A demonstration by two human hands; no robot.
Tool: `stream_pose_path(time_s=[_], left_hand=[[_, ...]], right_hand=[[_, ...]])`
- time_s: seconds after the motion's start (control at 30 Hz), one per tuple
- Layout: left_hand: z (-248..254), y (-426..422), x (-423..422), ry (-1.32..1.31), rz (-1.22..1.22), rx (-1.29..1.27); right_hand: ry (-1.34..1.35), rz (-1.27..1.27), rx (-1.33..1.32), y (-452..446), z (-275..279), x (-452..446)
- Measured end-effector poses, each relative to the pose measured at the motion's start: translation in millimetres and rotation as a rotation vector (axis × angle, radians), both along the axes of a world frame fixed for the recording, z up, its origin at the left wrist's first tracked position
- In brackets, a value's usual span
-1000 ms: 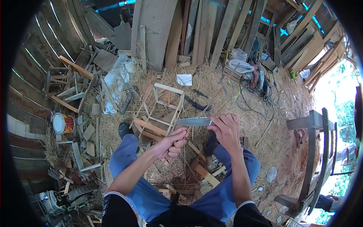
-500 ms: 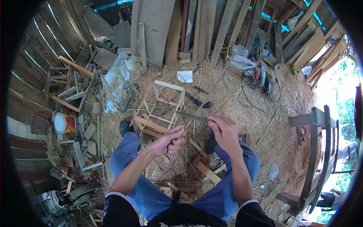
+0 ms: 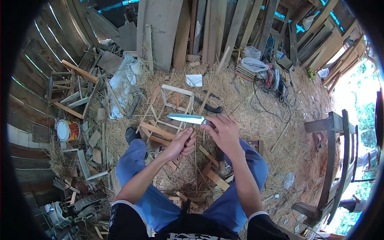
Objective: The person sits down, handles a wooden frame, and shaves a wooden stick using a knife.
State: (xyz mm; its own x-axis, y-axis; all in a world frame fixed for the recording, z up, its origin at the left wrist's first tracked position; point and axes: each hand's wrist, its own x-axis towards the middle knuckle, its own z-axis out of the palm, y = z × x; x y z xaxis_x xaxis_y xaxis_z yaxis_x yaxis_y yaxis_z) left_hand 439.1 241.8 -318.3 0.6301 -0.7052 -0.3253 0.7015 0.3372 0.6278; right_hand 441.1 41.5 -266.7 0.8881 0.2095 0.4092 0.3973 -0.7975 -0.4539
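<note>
My right hand point(image 3: 222, 134) grips a knife point(image 3: 186, 118) by its dark handle. The bright blade lies nearly level and points left, just above my other hand. Closed in a fist, my left hand point(image 3: 182, 145) pinches the lower end of a long thin wooden stick point(image 3: 216, 76). The stick slants up and away to the right, passing behind the blade. Whether the blade touches it I cannot tell. Beyond my hands, a small frame of pale wooden slats point(image 3: 179, 90) stands on the straw, with an orange-brown wood piece point(image 3: 157, 131) at its near side.
Straw and shavings cover the ground. A dark curved tool point(image 3: 208, 107) and a white paper point(image 3: 194, 80) lie ahead. Boards point(image 3: 164, 36) lean at the back. Cables point(image 3: 282, 102) spread right, near a wooden bench point(image 3: 333, 156). Left are a paint can point(image 3: 67, 130) and wood scraps.
My right hand has moved left and slightly up with the knife, and the blade has turned to show its bright flat side. The stick's upper end has swung left; my left hand has barely moved.
</note>
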Motion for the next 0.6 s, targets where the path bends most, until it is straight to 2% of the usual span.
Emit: stream_pose_path(time_s=[0.2,0.3,0.53,0.6], left_hand=[[-10.2,5.3,-3.3,-0.074,0.004,0.049],[-13.6,6.9,-4.1,-0.106,0.022,0.054],[-12.9,4.1,-8.3,-0.182,0.111,0.146],[-13.0,5.1,-7.7,-0.118,0.105,0.114]], right_hand=[[0.097,-0.001,-0.040,0.4,4.9,-7.9],[0.080,0.036,0.004,1.3,4.4,-5.3],[0.230,0.071,0.131,10.7,-8.3,-7.8],[0.264,0.095,0.145,10.8,-7.9,-7.2]])
